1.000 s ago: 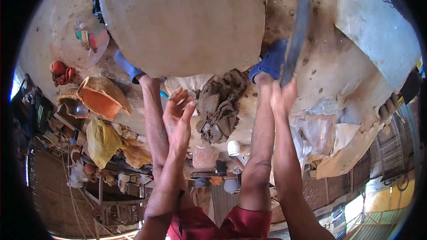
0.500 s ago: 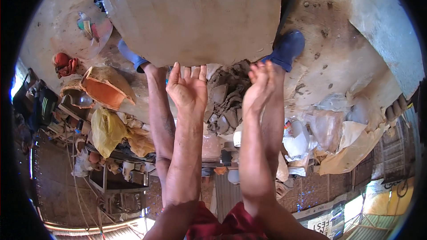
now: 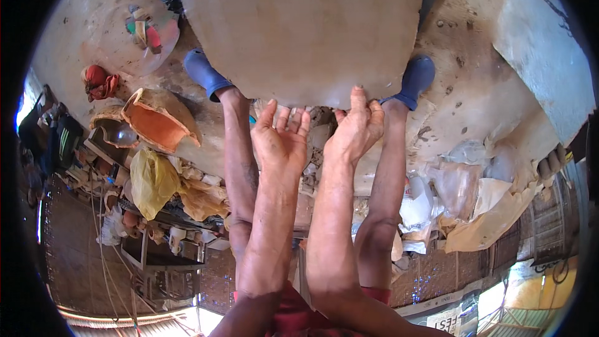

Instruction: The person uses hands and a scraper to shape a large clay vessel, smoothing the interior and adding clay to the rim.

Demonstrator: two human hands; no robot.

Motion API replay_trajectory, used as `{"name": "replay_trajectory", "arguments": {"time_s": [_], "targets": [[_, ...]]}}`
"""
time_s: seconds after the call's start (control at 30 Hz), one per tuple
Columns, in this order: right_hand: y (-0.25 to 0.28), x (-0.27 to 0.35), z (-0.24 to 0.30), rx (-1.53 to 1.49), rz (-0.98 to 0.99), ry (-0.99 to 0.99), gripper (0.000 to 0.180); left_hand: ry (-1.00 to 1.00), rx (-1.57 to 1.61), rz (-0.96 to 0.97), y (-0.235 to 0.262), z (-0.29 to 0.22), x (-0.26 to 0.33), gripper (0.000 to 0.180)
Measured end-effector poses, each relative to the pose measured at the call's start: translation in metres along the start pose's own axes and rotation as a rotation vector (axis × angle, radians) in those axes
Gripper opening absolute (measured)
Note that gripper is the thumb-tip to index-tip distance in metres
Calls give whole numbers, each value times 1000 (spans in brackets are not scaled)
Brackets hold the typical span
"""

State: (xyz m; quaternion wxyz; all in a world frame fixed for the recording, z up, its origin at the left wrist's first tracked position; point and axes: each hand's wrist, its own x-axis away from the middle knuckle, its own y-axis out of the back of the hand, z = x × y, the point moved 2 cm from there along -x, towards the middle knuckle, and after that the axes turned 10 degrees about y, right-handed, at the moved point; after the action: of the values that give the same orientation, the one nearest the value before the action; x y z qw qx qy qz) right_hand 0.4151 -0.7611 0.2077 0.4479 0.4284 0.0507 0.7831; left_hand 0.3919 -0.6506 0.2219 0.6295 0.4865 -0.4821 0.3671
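Note:
A wide, flat, clay-coloured slab [image 3: 306, 31] with a rounded near edge spans the top middle, between my feet. At that edge is my left hand [image 3: 281, 137], palm up, its thumb raised and its bent fingers against or just under the rim. Close beside it on the right, my right hand [image 3: 354, 128] has its thumb pressed on the rim and its other fingers curled, partly tucked below. Broken grey clay lumps [image 3: 319, 128] lie under the near edge, mostly hidden by my hands.
My blue shoes [image 3: 206, 75] flank the slab. On the left are a broken orange clay pot [image 3: 159, 122], a red cloth bundle [image 3: 100, 82] and a yellow plastic bag [image 3: 153, 181]. Plastic sheets and bags [image 3: 458, 187] lie on the right.
My right hand has moved left to the slab's rim, closer to my left hand. The slab and floor have shifted slightly right and down in the view.

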Motion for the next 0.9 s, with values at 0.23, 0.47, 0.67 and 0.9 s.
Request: {"name": "replay_trajectory", "arguments": {"time_s": [0.23, 0.47, 0.67, 0.9], "targets": [[-12, 4, -18, -281, 173, 69, 57, -36, -15, 98, -1, 0, -17, 38], [-29, 41, -22, -348, 180, -18, 66, -249, -242, 106, -1, -9, 16, 29], [-34, 48, -14, -274, 186, 31, 55, -368, -1071, -114, 38, -46, 39, 45], [-42, 80, 16, -327, 98, 97, 60, -1575, -1843, 58, -16, -86, 78, 84]]}}
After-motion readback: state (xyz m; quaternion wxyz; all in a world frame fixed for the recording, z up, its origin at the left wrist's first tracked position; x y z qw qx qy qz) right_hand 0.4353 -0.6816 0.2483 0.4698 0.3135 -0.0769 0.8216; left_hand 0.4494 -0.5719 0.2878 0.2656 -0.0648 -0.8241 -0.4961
